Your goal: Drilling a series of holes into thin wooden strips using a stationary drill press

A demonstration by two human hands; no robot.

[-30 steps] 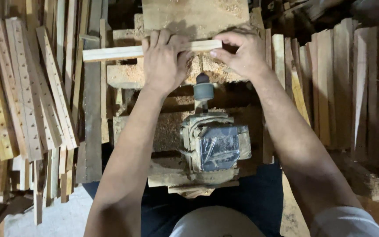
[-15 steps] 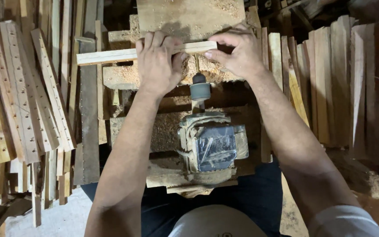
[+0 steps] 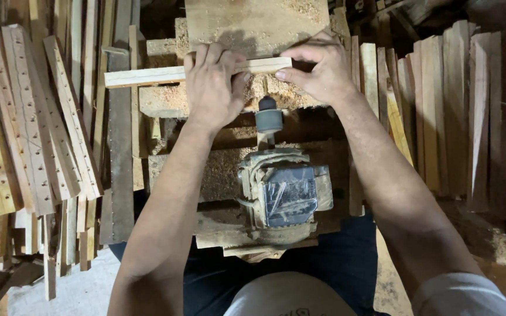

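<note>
At the top of the bench, both hands are on one long, pale, square-edged wooden strip (image 3: 147, 75) lying crosswise over a sawdust-heaped ledge. The left hand (image 3: 211, 88) lies flat over the strip's middle, fingers curled across the far edge, palm bearing down. The right hand (image 3: 317, 70) pinches the strip's right end, thumb on the near side, fingers wrapped behind, closed snug on the wood. The left end sticks out free past the ledge.

Judging by look, that strip is light and stiff, dry timber, not slippery but dusty, thin enough to flex or snap if levered from one end; the two-point hold, middle and end, seems the sound place to grip it.

Just below, a dark round chuck on a short shaft (image 3: 269, 119) points up toward the strip, driven by a dust-caked grey motor with a plastic-wrapped housing (image 3: 285, 196). Whether a bit touches the wood cannot be told.

All around, a rough, shaving-strewn wooden work surface (image 3: 218, 169). Left, a fan of pale slats dotted with rows of small holes (image 3: 30, 117); right, plain upright planks (image 3: 469, 117) stacked close. The room is dim and cramped.
</note>
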